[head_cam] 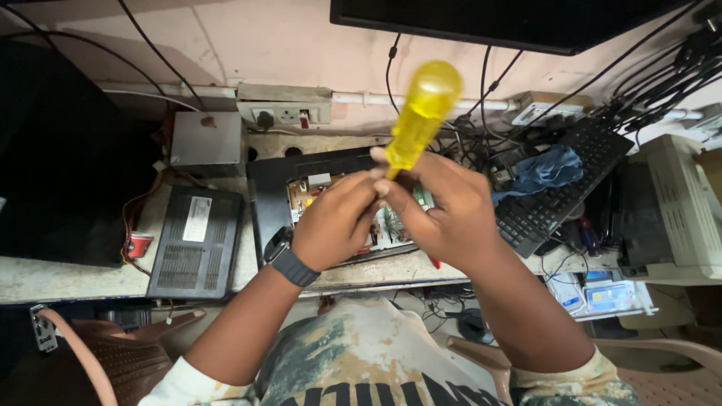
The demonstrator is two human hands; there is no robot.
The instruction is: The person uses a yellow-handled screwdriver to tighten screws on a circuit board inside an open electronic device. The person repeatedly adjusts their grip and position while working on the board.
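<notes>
Both my hands meet above the front edge of the worktop (68, 274), left hand (335, 222) and right hand (451, 214) pinched together around the lower end of a yellow-handled screwdriver (423, 113), its clear handle pointing up and away from me, so the shaft is hidden and I cannot tell what the fingertips do there. Directly beneath them lies the opened black device case (263, 188), a shallow tray holding a bare circuit board (395, 225) with small components. A closed black ventilated box (197, 240) sits toward the left edge, a keyboard (560, 195) carrying a blue cloth (543, 169) toward the right.
</notes>
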